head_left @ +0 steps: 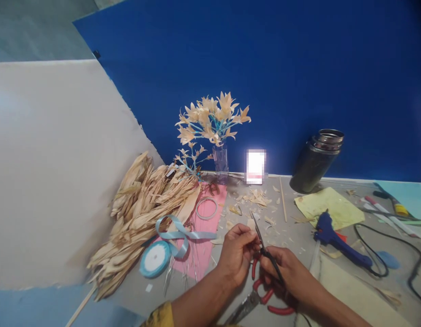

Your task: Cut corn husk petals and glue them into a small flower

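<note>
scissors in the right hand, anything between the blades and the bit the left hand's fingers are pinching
Nothing visible. The black scissors in the right hand point up beside the left hand, blade tips bare; the pinched piece is too small to make out.

We see the left hand [236,254] and the right hand [287,274] close together at the near edge of the table [299,231], with the scissors [265,247] between them. Left of the left hand lies the ribbon roll [155,259], and beyond it the heap of dry husks [145,213]. Behind the hands stands the vase of flowers [220,159]. Right of the right hand lies the glue gun [336,238]; behind that, the flask [315,161].
</note>
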A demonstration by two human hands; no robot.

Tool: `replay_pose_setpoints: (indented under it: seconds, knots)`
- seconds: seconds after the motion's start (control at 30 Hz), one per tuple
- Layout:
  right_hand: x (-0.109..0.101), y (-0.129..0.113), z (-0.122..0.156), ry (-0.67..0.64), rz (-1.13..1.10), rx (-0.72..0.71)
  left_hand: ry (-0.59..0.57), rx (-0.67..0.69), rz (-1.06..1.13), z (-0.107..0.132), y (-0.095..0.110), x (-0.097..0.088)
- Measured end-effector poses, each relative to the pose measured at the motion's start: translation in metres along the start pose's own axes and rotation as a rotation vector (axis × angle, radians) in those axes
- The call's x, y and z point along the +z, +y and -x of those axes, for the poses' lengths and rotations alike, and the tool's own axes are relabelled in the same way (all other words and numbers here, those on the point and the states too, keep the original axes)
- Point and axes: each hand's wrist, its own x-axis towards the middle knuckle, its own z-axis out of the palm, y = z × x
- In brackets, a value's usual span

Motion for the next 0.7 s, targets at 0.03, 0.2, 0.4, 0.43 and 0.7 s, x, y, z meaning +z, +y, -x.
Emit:
replay_pose_setpoints:
  seconds: [0.03,0.2,0.4,0.43,0.7]
  knots:
    - [0.000,0.000,0.000,0.004,0.007,0.005,-0.001,0.004,-0.003,0.000,0.000,0.000]
    - [0.000,-0.001,0.001,0.017,0.015,0.001,-0.003,-0.003,-0.016,0.001,0.001,0.001]
    - [0.000,-0.003,0.002,0.028,0.037,0.005,-0.013,0.006,-0.026,0.001,0.004,0.001]
    - [0.000,-0.002,0.002,0.028,0.027,-0.004,-0.013,0.008,-0.029,0.001,0.005,0.002]
    - [-0.004,-0.004,0.002,-0.018,-0.048,0.017,-0.045,0.001,-0.108,0.002,0.010,0.000]
